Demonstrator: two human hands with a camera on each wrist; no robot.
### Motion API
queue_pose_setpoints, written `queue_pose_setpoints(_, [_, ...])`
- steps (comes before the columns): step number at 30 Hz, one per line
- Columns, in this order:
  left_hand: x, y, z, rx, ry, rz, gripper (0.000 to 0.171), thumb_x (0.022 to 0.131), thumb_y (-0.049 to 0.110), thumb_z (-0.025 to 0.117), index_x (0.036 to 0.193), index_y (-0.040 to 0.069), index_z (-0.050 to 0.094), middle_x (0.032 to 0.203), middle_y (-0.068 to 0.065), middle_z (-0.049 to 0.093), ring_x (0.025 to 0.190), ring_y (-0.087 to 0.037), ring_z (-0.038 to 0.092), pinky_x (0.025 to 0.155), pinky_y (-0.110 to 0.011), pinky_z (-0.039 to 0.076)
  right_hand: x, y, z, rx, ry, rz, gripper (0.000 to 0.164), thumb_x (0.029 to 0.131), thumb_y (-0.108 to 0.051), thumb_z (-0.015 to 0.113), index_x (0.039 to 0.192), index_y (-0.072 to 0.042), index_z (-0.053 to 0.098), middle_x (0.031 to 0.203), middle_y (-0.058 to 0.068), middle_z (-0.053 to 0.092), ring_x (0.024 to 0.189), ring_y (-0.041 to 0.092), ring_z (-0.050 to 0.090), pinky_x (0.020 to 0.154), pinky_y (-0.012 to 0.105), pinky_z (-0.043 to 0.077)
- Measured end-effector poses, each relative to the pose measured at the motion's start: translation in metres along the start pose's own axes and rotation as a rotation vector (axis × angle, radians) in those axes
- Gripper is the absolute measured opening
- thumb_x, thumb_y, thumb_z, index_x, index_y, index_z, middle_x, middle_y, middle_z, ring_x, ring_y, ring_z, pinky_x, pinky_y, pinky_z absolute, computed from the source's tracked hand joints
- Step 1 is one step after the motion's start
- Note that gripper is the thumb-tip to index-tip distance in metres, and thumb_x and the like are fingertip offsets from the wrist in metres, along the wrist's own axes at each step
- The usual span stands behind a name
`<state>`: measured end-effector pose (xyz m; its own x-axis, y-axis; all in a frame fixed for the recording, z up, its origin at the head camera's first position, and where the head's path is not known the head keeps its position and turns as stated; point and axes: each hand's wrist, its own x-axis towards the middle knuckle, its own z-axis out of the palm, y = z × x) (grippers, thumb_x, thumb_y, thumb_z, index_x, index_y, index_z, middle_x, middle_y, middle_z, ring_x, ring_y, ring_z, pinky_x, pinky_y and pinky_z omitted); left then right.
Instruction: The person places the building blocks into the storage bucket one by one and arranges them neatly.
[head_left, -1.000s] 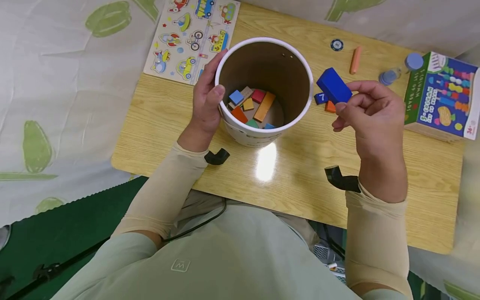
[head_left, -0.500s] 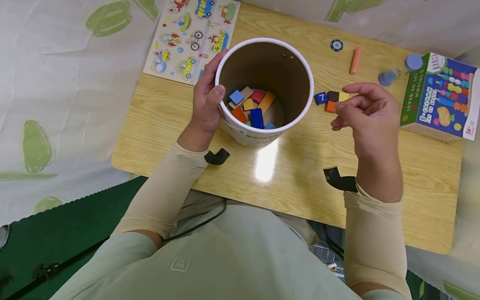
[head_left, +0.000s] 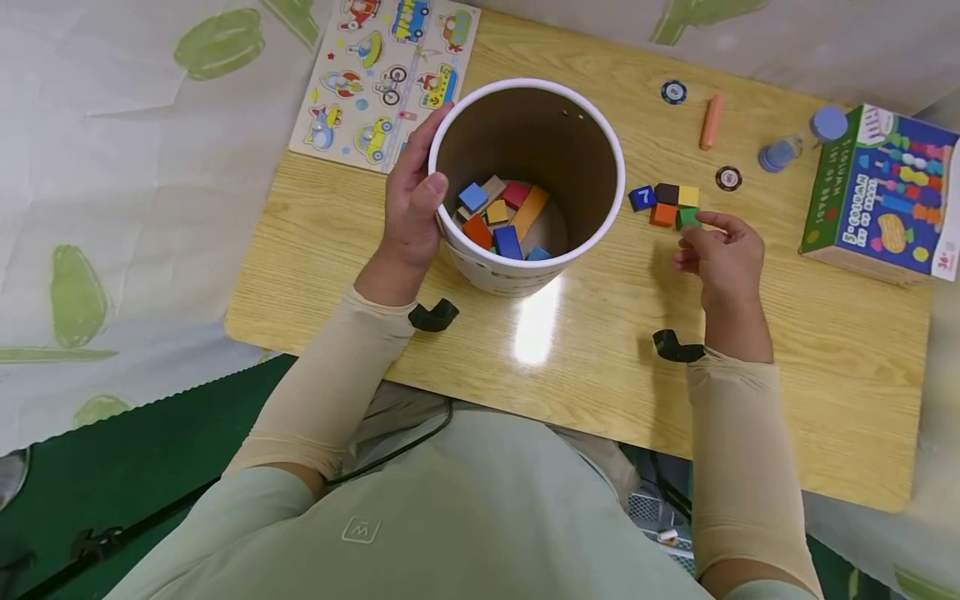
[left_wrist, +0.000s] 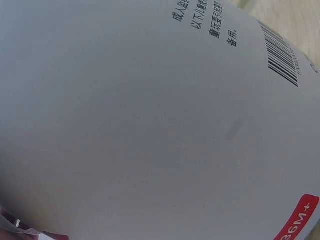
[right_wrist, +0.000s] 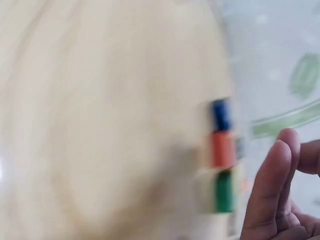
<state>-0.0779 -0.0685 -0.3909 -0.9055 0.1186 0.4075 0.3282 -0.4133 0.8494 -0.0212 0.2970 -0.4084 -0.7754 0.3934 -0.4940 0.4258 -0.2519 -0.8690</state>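
A white bucket [head_left: 504,273] with a brown inside stands tilted toward me in the head view. My left hand [head_left: 415,200] grips its left side, thumb at the rim; the bucket's printed wall [left_wrist: 150,125] fills the left wrist view. Inside lie several wooden blocks, among them a dark blue block [head_left: 507,242] and an orange plank [head_left: 528,211]. My right hand [head_left: 722,248] hovers at the green cube [head_left: 687,218], index finger stretched to its right edge. In the right wrist view the thumb [right_wrist: 272,185] and fingertip are close together with nothing between them, apart from the green cube [right_wrist: 224,192].
Beside the green cube lie a blue cube with a 7 [head_left: 642,197], a black cube [head_left: 667,193], a yellow cube [head_left: 688,196] and an orange cube [head_left: 663,215]. Behind are two chips [head_left: 728,178], an orange stick [head_left: 712,122], a small bottle [head_left: 780,154], a bead box [head_left: 881,192]; a puzzle board [head_left: 382,83] lies left.
The dark blue block left my right hand and dropped into the bucket. My right hand then moved forward and left to the green cube. The left hand stays on the bucket.
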Motion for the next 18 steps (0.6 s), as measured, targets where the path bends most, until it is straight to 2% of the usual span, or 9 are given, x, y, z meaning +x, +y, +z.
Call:
queue_pose_setpoints(4, [0.0, 0.002, 0.0, 0.004, -0.005, -0.016, 0.072, 0.078, 0.031, 0.05, 0.138, -0.004, 0.034, 0.139, -0.018, 0.042, 0.127, -0.035, 0.035, 0.103, -0.057, 0.031, 0.014, 0.013, -0.003, -0.018, 0.043, 0.059, 0.059, 0.078, 0.004, 0.069, 0.131, -0.008, 0.045, 0.07, 0.012, 0.068, 0.048, 0.022, 0.063, 0.048, 0.035, 0.055])
queue_pose_setpoints(8, [-0.001, 0.002, -0.001, 0.029, 0.014, -0.043, 0.074, 0.076, 0.036, 0.052, 0.138, -0.002, 0.036, 0.139, -0.015, 0.043, 0.128, -0.033, 0.035, 0.104, -0.055, 0.032, 0.025, 0.018, -0.005, -0.067, 0.065, 0.11, 0.067, 0.078, 0.002, 0.069, 0.136, -0.015, 0.041, 0.072, 0.011, 0.067, 0.046, 0.022, 0.062, 0.048, 0.037, 0.055])
queue_pose_setpoints(14, [-0.001, 0.001, -0.001, 0.03, 0.002, -0.01, 0.073, 0.078, 0.035, 0.051, 0.138, -0.003, 0.035, 0.139, -0.016, 0.043, 0.127, -0.035, 0.036, 0.103, -0.057, 0.032, 0.043, 0.02, -0.002, -0.133, 0.092, 0.156, 0.068, 0.074, 0.001, 0.074, 0.131, -0.021, 0.044, 0.073, 0.011, 0.068, 0.048, 0.023, 0.064, 0.049, 0.038, 0.056])
queue_pose_setpoints(18, [0.0, -0.001, -0.001, 0.022, -0.011, 0.01, 0.07, 0.079, 0.032, 0.049, 0.138, -0.003, 0.035, 0.138, -0.016, 0.044, 0.126, -0.035, 0.036, 0.102, -0.058, 0.031, 0.048, 0.02, 0.0, -0.131, 0.091, 0.161, 0.06, 0.077, -0.001, 0.072, 0.128, -0.02, 0.046, 0.073, 0.012, 0.069, 0.049, 0.023, 0.064, 0.048, 0.037, 0.055])
